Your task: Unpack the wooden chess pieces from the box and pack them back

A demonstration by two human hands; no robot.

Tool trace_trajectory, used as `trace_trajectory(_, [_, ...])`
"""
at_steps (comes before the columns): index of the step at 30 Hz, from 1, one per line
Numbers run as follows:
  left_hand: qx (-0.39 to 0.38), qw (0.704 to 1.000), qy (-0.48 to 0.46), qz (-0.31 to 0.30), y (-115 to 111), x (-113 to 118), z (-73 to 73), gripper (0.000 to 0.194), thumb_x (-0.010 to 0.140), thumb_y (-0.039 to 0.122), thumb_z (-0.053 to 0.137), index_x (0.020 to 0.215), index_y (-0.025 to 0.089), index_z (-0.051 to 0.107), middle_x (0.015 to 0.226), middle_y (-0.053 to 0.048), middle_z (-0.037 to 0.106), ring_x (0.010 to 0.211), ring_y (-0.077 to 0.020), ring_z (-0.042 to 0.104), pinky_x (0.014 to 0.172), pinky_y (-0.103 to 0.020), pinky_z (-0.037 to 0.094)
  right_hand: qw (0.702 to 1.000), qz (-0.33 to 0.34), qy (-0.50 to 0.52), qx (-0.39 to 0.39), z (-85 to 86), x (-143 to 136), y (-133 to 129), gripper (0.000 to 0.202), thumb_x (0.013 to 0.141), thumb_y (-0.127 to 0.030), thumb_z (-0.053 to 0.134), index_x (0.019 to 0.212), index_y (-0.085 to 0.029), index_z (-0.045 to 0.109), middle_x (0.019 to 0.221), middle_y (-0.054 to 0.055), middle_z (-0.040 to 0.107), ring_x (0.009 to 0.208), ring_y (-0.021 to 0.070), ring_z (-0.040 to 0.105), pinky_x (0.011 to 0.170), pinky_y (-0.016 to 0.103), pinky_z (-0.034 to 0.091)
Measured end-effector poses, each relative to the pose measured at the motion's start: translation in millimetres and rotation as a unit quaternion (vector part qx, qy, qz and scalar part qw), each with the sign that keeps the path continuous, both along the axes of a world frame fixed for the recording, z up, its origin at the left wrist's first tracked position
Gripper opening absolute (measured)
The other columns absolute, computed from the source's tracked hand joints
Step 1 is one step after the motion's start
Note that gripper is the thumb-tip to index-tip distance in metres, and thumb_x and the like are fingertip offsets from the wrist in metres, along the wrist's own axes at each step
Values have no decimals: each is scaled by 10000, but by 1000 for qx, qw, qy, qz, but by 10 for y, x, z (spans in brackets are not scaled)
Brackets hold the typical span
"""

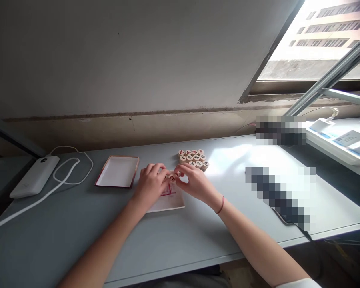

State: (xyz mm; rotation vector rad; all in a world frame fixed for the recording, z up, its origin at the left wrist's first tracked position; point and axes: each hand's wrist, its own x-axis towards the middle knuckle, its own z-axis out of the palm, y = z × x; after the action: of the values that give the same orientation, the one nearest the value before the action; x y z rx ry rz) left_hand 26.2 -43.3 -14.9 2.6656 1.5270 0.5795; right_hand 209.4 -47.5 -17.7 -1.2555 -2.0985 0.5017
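I log: right hand [195, 180] pinching a round, inked piece [177, 174] over the tray [177, 202]; left hand's [153, 179] hold, can't tell. Squat pale discs [190, 158] beyond tray.

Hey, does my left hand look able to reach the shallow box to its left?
Probably yes: the shallow box lies close beside your left hand, and nothing visible stands between them.

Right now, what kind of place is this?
It looks like a desk area in a room, maybe a dorm or study room, though I can't be sure. There's a long grey desk against the wall, a metal frame and a window.
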Motion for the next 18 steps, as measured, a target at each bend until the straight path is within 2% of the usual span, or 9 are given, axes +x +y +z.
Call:
trace_trajectory(3, [5,1000,-7,20,30,-188,18,169,904,254,492,1006,216,622,1028,-63,601,930,-219,578,833,-348,460,997,23,-72,12,-24,-53,-24,113,800,-113,539,843,-198,600,879,39,618,742,142,566,670,253,453])
trace_trajectory(7, [-36,997,-7,63,-24,-373,-34,227,900,281,462,1066,212,601,1038,-55,585,720,-162,615,672,-290,495,993,20,-116,27,-70,-85,-15,143,805,-102,536,881,-195,613,968,59,609,770,153,564,664,251,441])
trace_trajectory(10, [-72,994,-30,71,-100,-439,-92,272,892,299,464,1125,221,580,1092,-52,577,617,-126,600,623,-282,501,991,4,-130,38,-101,-92,4,144,822,-118,532,896,-196,627,984,62,591,761,151,556,651,251,433])
trace_trajectory(14, [-93,988,-86,84,-136,-483,-160,354,877,276,464,1224,254,530,1160,-53,570,591,-103,592,606,-263,505,988,-11,-147,45,-141,-117,35,155,841,-130,516,914,-200,634,944,54,586,734,146,551,635,249,425])
trace_trajectory(18, [-101,985,-112,90,-109,-498,-202,378,863,234,464,1235,254,526,1169,-58,572,633,-111,608,618,-261,507,984,-23,-167,48,-148,-139,59,173,858,-140,499,947,-201,634,975,62,589,757,157,567,623,254,421])
